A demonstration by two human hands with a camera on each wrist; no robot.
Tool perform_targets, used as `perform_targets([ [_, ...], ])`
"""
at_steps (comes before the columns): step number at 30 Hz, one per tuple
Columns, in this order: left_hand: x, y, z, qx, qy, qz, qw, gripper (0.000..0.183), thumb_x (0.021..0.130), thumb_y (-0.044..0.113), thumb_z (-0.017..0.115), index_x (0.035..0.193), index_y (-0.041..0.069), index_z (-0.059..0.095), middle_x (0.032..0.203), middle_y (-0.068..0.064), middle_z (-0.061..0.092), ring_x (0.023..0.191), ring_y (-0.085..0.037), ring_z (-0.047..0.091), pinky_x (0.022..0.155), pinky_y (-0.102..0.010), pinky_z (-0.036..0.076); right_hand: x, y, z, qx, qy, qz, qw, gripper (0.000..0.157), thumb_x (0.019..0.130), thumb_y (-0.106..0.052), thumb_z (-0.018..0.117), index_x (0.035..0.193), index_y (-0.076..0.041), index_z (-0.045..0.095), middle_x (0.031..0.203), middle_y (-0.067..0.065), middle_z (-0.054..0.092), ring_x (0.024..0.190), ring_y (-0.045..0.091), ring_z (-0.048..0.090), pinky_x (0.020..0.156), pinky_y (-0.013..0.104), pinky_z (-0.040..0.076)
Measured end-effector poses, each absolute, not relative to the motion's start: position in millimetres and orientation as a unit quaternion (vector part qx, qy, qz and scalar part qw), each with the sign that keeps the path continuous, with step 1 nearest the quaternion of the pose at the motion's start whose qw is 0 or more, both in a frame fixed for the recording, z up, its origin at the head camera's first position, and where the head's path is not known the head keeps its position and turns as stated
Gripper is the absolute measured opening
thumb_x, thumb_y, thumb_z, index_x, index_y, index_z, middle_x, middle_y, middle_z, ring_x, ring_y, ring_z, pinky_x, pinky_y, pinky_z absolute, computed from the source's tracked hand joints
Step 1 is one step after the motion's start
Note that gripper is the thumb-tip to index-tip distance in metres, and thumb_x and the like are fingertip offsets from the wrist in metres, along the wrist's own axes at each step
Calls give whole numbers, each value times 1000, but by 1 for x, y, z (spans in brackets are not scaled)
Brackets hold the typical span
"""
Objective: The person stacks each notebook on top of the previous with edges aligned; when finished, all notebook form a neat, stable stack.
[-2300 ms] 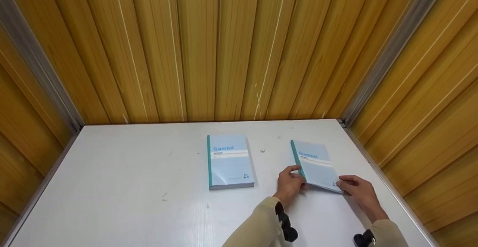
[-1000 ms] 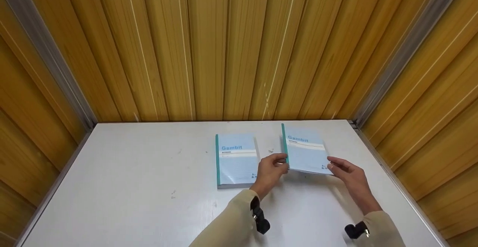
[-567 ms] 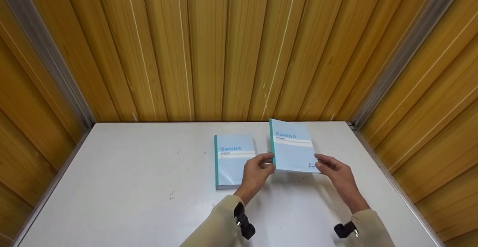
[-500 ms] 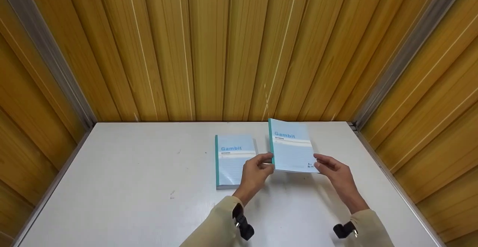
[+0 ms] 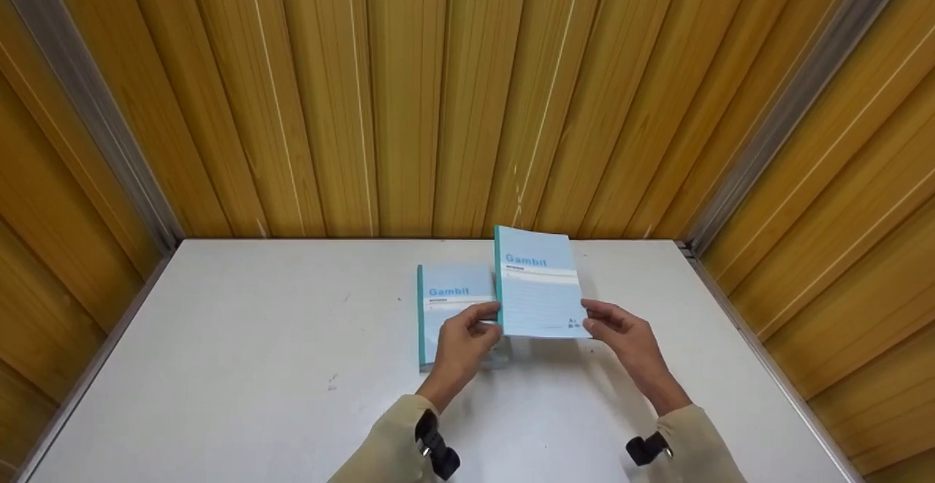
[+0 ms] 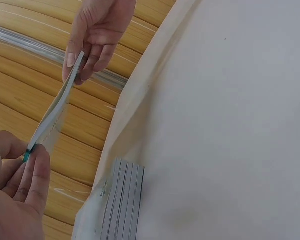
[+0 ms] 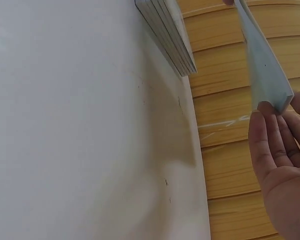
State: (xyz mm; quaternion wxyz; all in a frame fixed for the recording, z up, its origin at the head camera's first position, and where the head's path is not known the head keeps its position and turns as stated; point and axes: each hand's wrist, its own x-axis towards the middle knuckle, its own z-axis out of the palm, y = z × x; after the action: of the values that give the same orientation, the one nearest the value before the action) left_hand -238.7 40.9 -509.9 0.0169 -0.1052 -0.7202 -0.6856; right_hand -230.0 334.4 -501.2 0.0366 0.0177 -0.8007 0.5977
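Note:
A thin light-blue notebook (image 5: pixel 540 289) marked "Gambit", with a green spine, hangs above the table between both hands. My left hand (image 5: pixel 462 344) pinches its spine edge near the lower corner. On the opposite side my right hand (image 5: pixel 628 340) pinches the lower right corner between thumb and fingers. Behind and left of it lies a stack of matching notebooks (image 5: pixel 454 278), partly hidden by the left hand and the held notebook. The wrist views show the layered page edges of that stack (image 6: pixel 122 200) and the held notebook (image 7: pixel 265 65) edge-on, slightly bowed.
The white table (image 5: pixel 256 351) runs back to a wood-patterned panel wall (image 5: pixel 402 103). Side panels with grey metal corner strips (image 5: pixel 789 96) stand left and right. Black camera straps (image 5: pixel 437 446) sit on both wrists over beige sleeves.
Both hands have lifted the notebook off the right part of the table and carried it left. Its left side now overlaps the stack in the head view.

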Motion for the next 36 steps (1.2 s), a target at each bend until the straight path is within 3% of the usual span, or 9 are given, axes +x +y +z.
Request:
perform_targets([
  [5, -236, 28, -512, -117, -726, -677, 32, 38, 98, 0, 71, 136, 3, 69, 123, -7, 73, 101, -17, 71, 89, -26, 59, -232, 323, -500, 33, -793, 607, 37, 43, 101, -17, 76, 141, -4, 67, 129, 16, 68, 111, 21, 66, 93, 27, 58],
  [16, -230, 3, -517, -98, -741, -662, 57, 36, 98, 0, 71, 134, 4, 70, 124, -8, 73, 99, -17, 71, 87, -24, 59, -237, 298, -505, 65, -774, 630, 18, 45, 99, -10, 77, 142, -1, 65, 132, 17, 67, 114, 24, 68, 93, 30, 59],
  [36, -225, -34, -527, -84, -738, -666, 72, 35, 97, -2, 73, 132, 0, 70, 125, -13, 73, 102, -21, 73, 87, -25, 59, -242, 262, -514, 98, -792, 602, 10, 48, 99, -14, 76, 144, -3, 64, 137, 13, 66, 120, 26, 62, 94, 25, 56],
])
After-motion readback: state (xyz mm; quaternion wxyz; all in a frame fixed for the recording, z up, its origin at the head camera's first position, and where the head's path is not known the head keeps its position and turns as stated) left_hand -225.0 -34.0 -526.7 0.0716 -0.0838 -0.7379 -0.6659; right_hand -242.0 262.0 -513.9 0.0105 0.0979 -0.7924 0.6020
